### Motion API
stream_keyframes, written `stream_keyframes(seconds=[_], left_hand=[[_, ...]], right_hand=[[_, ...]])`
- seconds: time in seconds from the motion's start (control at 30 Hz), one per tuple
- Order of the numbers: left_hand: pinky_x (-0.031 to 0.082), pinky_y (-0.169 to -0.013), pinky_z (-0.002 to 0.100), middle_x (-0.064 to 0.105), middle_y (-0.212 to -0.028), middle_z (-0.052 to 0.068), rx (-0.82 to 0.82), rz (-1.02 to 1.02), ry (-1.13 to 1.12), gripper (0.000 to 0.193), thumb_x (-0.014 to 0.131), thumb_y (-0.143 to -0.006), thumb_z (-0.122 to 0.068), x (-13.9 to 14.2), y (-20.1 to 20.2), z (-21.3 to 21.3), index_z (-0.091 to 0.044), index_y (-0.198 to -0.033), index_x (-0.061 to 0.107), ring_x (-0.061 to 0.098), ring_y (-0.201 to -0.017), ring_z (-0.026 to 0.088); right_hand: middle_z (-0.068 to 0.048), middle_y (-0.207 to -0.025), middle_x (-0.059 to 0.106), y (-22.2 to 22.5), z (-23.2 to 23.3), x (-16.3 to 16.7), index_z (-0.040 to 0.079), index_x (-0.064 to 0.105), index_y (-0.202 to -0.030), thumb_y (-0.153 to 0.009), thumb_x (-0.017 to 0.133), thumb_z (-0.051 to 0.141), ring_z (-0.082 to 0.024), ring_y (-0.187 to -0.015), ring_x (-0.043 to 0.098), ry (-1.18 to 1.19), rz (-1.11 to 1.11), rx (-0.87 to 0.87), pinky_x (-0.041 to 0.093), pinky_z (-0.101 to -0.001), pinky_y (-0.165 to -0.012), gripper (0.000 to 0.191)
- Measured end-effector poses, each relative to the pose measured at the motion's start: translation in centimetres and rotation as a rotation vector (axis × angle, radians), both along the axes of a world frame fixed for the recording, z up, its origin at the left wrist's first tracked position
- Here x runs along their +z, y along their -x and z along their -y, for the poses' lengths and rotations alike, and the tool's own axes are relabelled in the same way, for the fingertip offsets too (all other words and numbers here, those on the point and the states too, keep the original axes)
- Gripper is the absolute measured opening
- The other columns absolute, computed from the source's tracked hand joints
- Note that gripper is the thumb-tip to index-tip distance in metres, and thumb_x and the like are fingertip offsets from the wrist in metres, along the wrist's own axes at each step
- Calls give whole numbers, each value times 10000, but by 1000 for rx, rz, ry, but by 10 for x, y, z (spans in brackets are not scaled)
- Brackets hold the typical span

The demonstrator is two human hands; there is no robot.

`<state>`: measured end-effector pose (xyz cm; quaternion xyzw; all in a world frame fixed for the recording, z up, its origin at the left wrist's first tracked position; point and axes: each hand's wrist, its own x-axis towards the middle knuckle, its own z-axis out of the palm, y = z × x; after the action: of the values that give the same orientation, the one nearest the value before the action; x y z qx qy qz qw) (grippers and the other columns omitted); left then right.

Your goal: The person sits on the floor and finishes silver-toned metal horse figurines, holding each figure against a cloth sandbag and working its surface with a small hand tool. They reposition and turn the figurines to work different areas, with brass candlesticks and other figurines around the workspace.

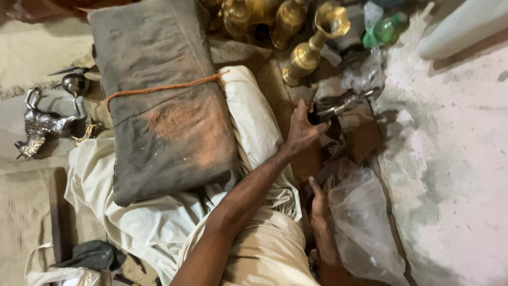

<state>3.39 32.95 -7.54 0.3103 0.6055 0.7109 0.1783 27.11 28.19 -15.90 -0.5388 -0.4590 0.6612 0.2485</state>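
My left hand (302, 131) reaches across my lap to the right, its fingers closed on a dark metal object (324, 117) that lies on a brown box-like piece (362, 132). Lower down, my right hand (318, 200) lies against the edge of a dark thing next to a clear plastic bag (365, 228). Its fingertips are tucked out of sight, so I cannot tell what it holds. A grey dusty cushion (164, 100) tied with an orange cord rests on my cloth-covered legs (248, 116).
Several brass vessels and a brass stand (312, 47) crowd the top centre, beside a green plastic bottle (385, 30). A silvery animal figure (45, 127) and a small dark pot (75, 83) lie at the left. A rough whitish floor (455, 148) fills the right side.
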Motion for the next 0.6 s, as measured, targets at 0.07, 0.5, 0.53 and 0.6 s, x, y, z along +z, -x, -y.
stream_keyframes(seconds=[0.07,0.5,0.53,0.6], left_hand=[[489,-719,420,550,-906,137,7,-19,-7,634,893,-682,-262,0,1,-1,-46,-1055,428,566,-842,264],[521,-768,310,565,-941,65,17,33,-93,598,891,-746,-265,-7,1,-6,-42,-1086,453,552,-867,169],[516,-765,318,552,-954,71,8,38,-129,595,898,-761,-273,-7,1,-5,-42,-1084,454,544,-882,172],[519,-770,333,564,-973,82,1,26,-163,587,896,-782,-288,-5,3,-6,-38,-1091,463,552,-902,176]], right_hand=[[-30,-1282,653,1,1,4,31,590,-1356,-889,692,247,-164,-1172,595,12,-146,-60,438,-328,-1024,525],[72,-1337,606,-10,-6,6,75,525,-1443,-961,696,173,-68,-1177,567,-295,-106,70,437,-249,-1005,521],[45,-1229,602,-9,-5,9,66,544,-1415,-945,693,176,-96,-1092,569,-213,-118,52,451,-276,-945,505],[-10,-1014,598,-7,-5,15,48,583,-1359,-913,687,182,-150,-920,575,-58,-148,25,481,-329,-825,477]])
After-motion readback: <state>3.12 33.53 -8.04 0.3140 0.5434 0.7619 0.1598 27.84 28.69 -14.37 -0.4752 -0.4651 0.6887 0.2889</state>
